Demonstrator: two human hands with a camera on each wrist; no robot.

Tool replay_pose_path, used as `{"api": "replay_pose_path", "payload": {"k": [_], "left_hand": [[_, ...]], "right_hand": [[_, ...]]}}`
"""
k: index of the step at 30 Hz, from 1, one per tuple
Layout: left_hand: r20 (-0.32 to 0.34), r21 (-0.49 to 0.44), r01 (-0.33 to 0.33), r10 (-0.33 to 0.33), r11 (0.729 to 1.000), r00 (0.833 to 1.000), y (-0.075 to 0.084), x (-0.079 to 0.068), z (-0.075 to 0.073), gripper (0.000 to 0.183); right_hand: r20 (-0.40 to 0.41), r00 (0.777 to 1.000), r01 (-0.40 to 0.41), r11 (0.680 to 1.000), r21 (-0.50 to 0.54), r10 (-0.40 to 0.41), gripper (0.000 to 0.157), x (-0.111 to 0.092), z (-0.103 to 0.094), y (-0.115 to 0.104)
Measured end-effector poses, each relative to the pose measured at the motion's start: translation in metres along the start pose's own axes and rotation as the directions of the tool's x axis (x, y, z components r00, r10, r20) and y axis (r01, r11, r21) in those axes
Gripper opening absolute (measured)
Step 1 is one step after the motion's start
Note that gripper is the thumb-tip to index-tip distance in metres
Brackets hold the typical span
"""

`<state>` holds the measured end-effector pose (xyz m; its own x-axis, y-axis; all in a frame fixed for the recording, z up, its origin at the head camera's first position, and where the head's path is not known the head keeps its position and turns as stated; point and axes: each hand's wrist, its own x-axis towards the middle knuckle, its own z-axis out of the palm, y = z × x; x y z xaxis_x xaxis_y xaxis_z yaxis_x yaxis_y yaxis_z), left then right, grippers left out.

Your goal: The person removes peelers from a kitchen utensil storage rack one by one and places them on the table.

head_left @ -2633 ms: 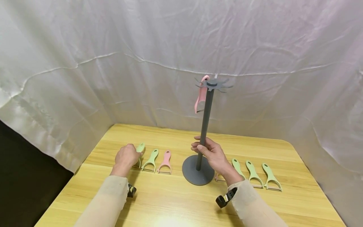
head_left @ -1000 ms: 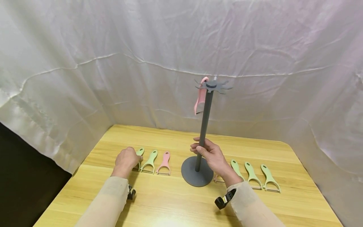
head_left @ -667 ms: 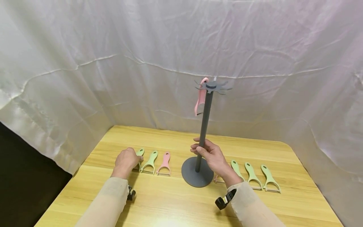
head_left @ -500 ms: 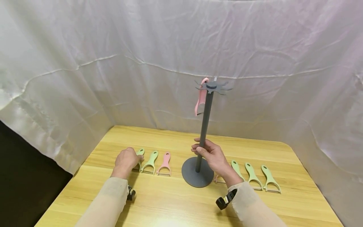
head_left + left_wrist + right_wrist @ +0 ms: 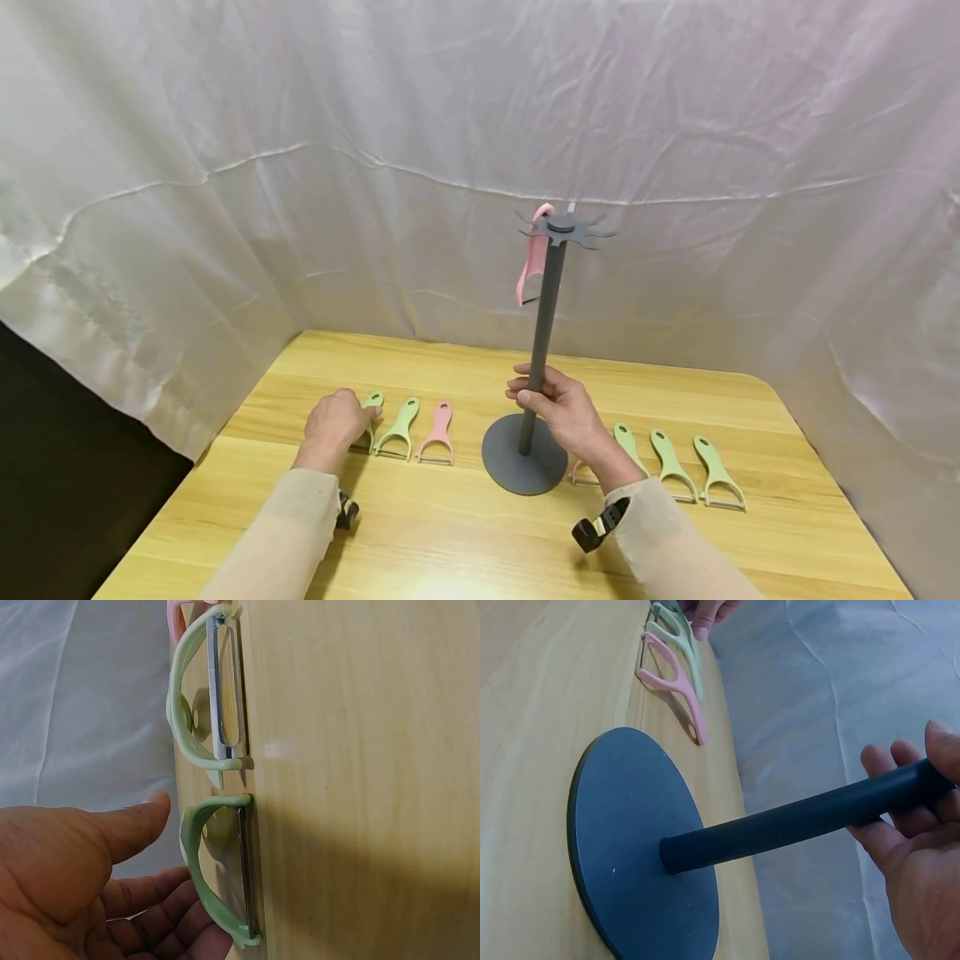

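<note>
My left hand (image 5: 333,427) is at the leftmost green peeler (image 5: 196,862) on the table. In the left wrist view its thumb stands apart from the peeler, while the fingertips reach the peeler's far side. My right hand (image 5: 562,411) holds the post of a dark grey stand (image 5: 545,317), its fingers and thumb around the pole. The stand's round base (image 5: 630,825) rests on the tabletop. From one hook of the stand's top ring (image 5: 561,227) hangs a pink peeler (image 5: 534,254).
Beside the left hand lie another green peeler (image 5: 399,427) and a pink peeler (image 5: 439,433). Right of the stand are several green peelers (image 5: 670,462), with one pink peeler (image 5: 583,475) partly hidden by my right wrist. Pale cloth (image 5: 420,250) hangs behind the wooden table (image 5: 450,533).
</note>
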<state>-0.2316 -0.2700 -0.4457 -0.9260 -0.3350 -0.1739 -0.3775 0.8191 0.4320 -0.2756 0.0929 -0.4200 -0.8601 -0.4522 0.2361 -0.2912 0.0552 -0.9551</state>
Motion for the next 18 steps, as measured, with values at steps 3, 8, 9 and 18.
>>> {"api": "replay_pose_path", "payload": {"k": [3, 8, 9, 18], "left_hand": [[-0.004, 0.002, -0.005, 0.005, 1.000, 1.000, -0.0005, 0.0002, 0.0000, 0.041], [-0.007, 0.007, -0.010, 0.010, 1.000, 1.000, -0.0009, 0.0001, 0.0013, 0.042], [-0.006, 0.008, -0.010, 0.010, 1.000, 1.000, -0.0009, -0.0001, 0.0018, 0.042], [-0.009, 0.010, -0.016, 0.016, 1.000, 1.000, -0.0039, 0.0002, 0.0030, 0.043]], "right_hand": [[0.007, 1.000, 0.013, 0.999, -0.044, -0.012, 0.039, 0.0003, -0.0003, -0.0019], [0.030, 0.999, 0.014, 0.998, -0.063, -0.012, 0.043, 0.0024, -0.0039, -0.0023], [0.035, 0.999, 0.009, 0.998, -0.065, -0.007, 0.044, 0.0028, -0.0047, -0.0022], [-0.025, 0.999, -0.023, 0.998, -0.066, 0.021, 0.043, -0.0003, -0.0009, -0.0008]]}}
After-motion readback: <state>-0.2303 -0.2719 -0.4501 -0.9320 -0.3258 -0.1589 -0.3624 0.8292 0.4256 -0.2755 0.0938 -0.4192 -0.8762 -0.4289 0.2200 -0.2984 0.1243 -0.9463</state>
